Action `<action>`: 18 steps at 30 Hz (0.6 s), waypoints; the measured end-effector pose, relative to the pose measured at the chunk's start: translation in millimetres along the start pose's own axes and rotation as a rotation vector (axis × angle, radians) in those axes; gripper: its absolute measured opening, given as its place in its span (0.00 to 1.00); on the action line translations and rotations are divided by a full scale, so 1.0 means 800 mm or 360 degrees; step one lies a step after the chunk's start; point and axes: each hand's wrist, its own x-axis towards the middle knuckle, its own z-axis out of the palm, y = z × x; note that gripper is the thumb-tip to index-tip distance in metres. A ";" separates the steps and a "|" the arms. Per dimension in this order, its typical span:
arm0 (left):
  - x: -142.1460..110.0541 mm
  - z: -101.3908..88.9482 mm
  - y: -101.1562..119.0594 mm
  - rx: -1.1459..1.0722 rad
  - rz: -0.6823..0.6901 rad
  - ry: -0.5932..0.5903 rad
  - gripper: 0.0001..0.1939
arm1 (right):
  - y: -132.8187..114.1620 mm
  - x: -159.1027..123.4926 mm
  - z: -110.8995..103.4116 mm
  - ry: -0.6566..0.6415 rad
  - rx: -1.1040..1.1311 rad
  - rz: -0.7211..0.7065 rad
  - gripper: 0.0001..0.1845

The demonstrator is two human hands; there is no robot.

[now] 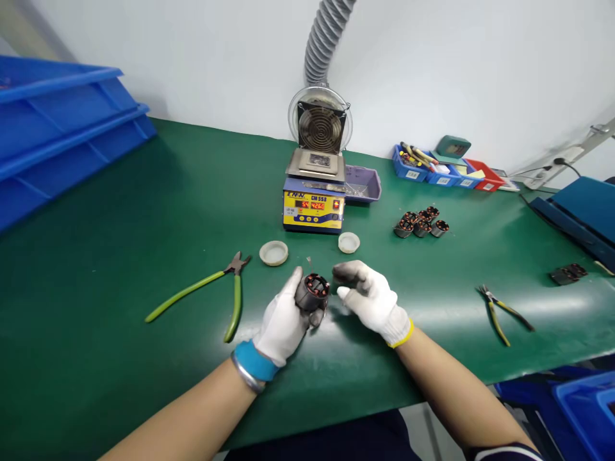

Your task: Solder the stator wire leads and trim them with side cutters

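My gloved left hand [283, 320] is closed round a motor stator [313, 292], a short dark cylinder with copper windings in its open top end. The stator is tilted so that this end faces up toward me. Just right of it hovers my gloved right hand [372, 298], its thumb and fingers apart, with nothing visible between them. Its fingertips are dark and do not touch the stator. Beyond the hands stand two small round dishes, one on the left [273, 253] and one on the right [348, 242].
Green-handled cutters [233, 282] lie left, smaller pliers [494, 310] right. A yellow-fronted solder pot [313, 208] stands at the back beside a purple tray [369, 192]. Several stators [421, 224] sit right of it, before small bins [442, 176]. Blue crates [62, 141] rise at far left.
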 end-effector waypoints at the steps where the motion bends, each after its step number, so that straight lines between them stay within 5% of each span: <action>1: 0.000 0.000 -0.002 -0.0022 -0.0030 -0.0024 0.22 | 0.000 0.002 -0.003 -0.0006 0.0113 0.0072 0.19; 6: -0.005 -0.004 -0.015 0.0106 -0.0207 -0.0319 0.27 | -0.013 0.008 -0.005 -0.0244 0.0338 0.0247 0.18; 11: -0.007 -0.007 -0.025 0.0059 -0.0325 -0.0368 0.24 | -0.024 0.006 -0.012 -0.0264 0.0347 0.0184 0.10; 18: -0.016 0.007 -0.026 -0.0138 -0.0377 -0.0402 0.15 | -0.038 0.000 -0.030 -0.0209 -0.0396 -0.0223 0.05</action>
